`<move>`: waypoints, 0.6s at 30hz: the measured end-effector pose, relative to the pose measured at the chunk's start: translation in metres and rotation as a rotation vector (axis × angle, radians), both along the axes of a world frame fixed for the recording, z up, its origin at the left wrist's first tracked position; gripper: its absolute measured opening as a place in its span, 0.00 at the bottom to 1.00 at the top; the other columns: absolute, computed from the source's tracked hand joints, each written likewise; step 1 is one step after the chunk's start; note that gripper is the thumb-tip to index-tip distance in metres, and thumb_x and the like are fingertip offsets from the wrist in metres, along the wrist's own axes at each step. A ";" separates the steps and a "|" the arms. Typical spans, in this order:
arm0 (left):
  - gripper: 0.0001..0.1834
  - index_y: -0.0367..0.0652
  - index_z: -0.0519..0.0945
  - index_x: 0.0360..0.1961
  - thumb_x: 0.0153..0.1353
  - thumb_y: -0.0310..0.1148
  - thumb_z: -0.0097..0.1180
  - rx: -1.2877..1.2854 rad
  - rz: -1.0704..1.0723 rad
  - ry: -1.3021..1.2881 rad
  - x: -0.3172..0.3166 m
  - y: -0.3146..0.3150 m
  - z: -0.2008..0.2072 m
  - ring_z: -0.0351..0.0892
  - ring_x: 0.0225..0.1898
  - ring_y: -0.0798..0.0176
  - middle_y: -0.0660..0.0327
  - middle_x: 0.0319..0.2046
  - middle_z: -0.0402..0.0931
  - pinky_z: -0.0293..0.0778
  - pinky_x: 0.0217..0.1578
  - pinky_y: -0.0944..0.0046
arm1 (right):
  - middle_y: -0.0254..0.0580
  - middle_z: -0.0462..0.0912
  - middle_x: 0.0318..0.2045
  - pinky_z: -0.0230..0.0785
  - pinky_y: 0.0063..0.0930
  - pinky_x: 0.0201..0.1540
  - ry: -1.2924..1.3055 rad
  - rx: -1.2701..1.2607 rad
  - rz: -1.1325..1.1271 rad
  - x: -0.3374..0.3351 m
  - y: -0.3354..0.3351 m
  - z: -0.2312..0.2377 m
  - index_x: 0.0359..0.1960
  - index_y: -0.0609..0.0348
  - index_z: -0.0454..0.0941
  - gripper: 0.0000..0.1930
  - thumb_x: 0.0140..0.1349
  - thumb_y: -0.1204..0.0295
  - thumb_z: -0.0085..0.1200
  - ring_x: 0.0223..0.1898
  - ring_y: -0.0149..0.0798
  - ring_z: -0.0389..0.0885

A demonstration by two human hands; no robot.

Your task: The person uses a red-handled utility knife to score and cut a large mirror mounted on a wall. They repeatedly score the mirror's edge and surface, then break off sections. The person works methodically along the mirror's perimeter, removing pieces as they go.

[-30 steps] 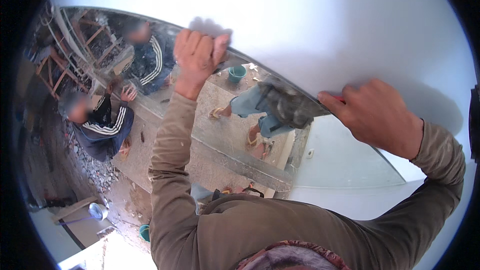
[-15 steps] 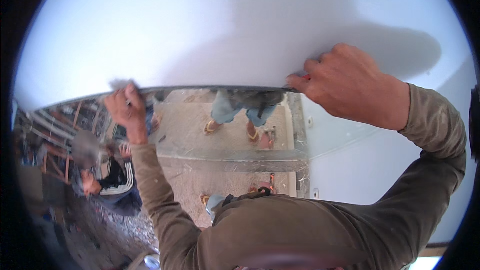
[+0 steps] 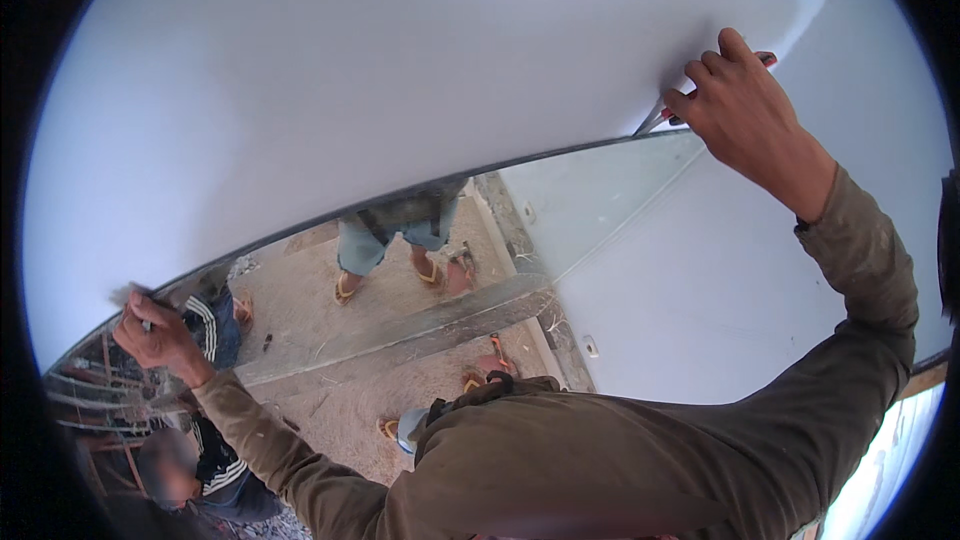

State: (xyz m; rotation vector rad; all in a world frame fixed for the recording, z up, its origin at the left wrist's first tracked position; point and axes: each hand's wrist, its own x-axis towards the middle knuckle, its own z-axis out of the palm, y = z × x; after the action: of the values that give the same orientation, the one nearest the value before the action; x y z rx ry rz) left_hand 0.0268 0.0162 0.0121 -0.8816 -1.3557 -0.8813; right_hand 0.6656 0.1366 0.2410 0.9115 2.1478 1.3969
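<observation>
My right hand is closed around a utility knife with a red and black handle. Its thin metal tip touches the dark edge strip where a white wall surface meets a reflective glass pane. At the lower left end of that strip, my left hand presses with curled fingers. A grey smudge shows by those fingertips; whether it is a held thing or a shadow, I cannot make out. In the pane appear reflected legs in flip-flops.
Another person in a dark top with white stripes is low at the left, beside rubble. Below lies a sandy floor with an orange-red tool on it. A white wall with a socket stands to the right.
My right hand has moved up and to the right along the edge with the knife. The left hand has shifted down and left, and the whole view has tilted.
</observation>
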 end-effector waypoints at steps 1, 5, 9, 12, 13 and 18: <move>0.15 0.38 0.87 0.30 0.71 0.38 0.62 -0.006 0.007 -0.017 -0.002 0.000 -0.002 0.76 0.25 0.56 0.59 0.25 0.78 0.72 0.24 0.55 | 0.32 0.83 0.26 0.63 0.34 0.55 -0.025 0.011 -0.034 0.012 0.005 -0.002 0.34 0.42 0.89 0.07 0.60 0.74 0.61 0.35 0.32 0.84; 0.12 0.37 0.88 0.33 0.70 0.35 0.64 -0.028 0.017 -0.024 -0.009 -0.003 -0.006 0.77 0.27 0.58 0.59 0.26 0.79 0.74 0.26 0.57 | 0.30 0.83 0.27 0.61 0.34 0.57 0.014 0.041 0.016 0.052 0.015 -0.013 0.38 0.40 0.89 0.09 0.60 0.73 0.62 0.35 0.31 0.83; 0.11 0.37 0.88 0.34 0.70 0.34 0.65 -0.023 0.021 -0.014 -0.013 -0.003 -0.007 0.76 0.25 0.59 0.59 0.25 0.78 0.73 0.24 0.59 | 0.29 0.82 0.27 0.61 0.34 0.57 0.013 0.080 0.014 0.073 0.022 -0.019 0.41 0.39 0.89 0.11 0.60 0.74 0.62 0.35 0.30 0.82; 0.11 0.37 0.88 0.34 0.70 0.35 0.66 -0.029 -0.032 -0.026 -0.014 -0.003 -0.005 0.76 0.25 0.60 0.60 0.25 0.77 0.73 0.24 0.59 | 0.28 0.83 0.29 0.61 0.34 0.56 0.051 0.066 0.002 0.082 0.024 -0.020 0.43 0.37 0.89 0.13 0.61 0.75 0.62 0.36 0.29 0.82; 0.11 0.37 0.88 0.34 0.69 0.35 0.66 -0.044 -0.018 0.000 -0.013 -0.003 -0.004 0.76 0.25 0.60 0.60 0.25 0.77 0.73 0.24 0.59 | 0.28 0.83 0.30 0.61 0.34 0.56 0.073 0.049 0.013 0.086 0.025 -0.019 0.44 0.36 0.89 0.14 0.62 0.75 0.62 0.36 0.29 0.82; 0.11 0.36 0.88 0.35 0.70 0.34 0.66 -0.060 -0.046 0.038 -0.005 -0.005 0.000 0.76 0.26 0.60 0.60 0.25 0.77 0.73 0.25 0.59 | 0.29 0.84 0.36 0.61 0.38 0.59 0.142 0.033 -0.010 0.111 0.031 -0.017 0.46 0.36 0.88 0.16 0.61 0.77 0.61 0.43 0.31 0.83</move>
State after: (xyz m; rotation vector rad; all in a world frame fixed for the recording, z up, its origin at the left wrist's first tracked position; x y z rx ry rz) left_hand 0.0214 0.0111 0.0118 -0.9749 -1.3389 -0.8586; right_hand 0.7764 0.1674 0.2239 1.0619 2.2258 1.4047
